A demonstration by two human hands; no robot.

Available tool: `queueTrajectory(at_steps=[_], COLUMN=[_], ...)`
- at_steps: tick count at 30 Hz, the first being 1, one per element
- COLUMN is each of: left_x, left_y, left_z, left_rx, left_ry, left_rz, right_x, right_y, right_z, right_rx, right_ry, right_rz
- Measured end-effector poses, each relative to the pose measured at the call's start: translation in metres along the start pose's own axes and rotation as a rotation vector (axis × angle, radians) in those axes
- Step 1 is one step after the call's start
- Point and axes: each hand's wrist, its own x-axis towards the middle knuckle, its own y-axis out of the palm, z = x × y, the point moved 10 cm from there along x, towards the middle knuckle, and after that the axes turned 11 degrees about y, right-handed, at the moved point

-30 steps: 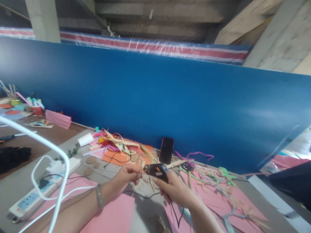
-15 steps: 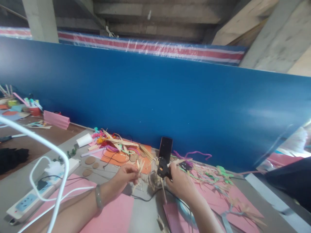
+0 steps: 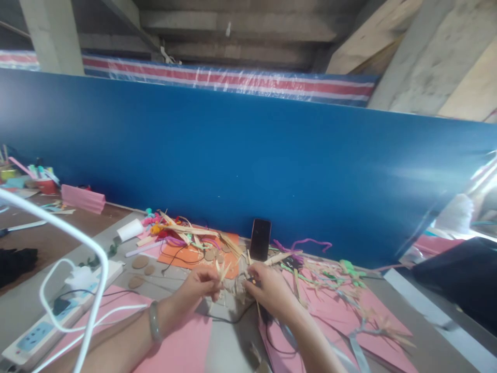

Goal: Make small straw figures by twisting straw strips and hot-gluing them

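Two pink sheets of paper, one at bottom centre-left (image 3: 186,347) and another at lower right (image 3: 388,316), cover much of the grey tabletop (image 3: 229,355) nearest me on the feed. At lower left I see a white power strip (image 3: 29,339) and a thick white cable (image 3: 101,290) looping in front of it. Just below the centre of the frame, the left hand (image 3: 202,285) pinches a small spray of pale strips (image 3: 222,271) between thumb and fingers, the grip narrow. Right beside it, the right hand (image 3: 269,290) curls over a dark tool (image 3: 265,314), mostly hidden under the palm; from here I cannot tell whether the fingers hold it. A black cord (image 3: 233,320) crosses the bare grey between them. Farther back, round brown discs (image 3: 140,262) lie left of centre, near an orange sheet (image 3: 174,254) heaped with pale strips and coloured pieces, and a phone (image 3: 260,239) stands upright against the blue partition (image 3: 248,145). At the left edge a brown tabletop (image 3: 42,230) carries a red cup of pens (image 3: 46,186). Behind the partition, red, white and blue striped sheeting (image 3: 217,79) runs beneath concrete beams (image 3: 240,26), with a pale pillar (image 3: 54,36) at upper left.
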Motion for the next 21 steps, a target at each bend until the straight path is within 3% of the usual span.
queueTrajectory(at_steps=[3, 7, 21], left_x=[-0.001, -0.003, -0.005], left_y=[0.006, 0.007, 0.008], left_z=[0.002, 0.004, 0.007], left_rx=[0.007, 0.017, 0.038], left_ry=[-0.009, -0.010, -0.017], left_rz=[0.066, 0.074, 0.133], right_x=[-0.006, -0.008, -0.010], right_y=[0.005, 0.018, 0.023], right_z=[0.028, 0.039, 0.037], right_rx=[0.463, 0.725, 0.845], right_ry=[-0.115, -0.126, 0.016], right_rz=[0.121, 0.230, 0.203])
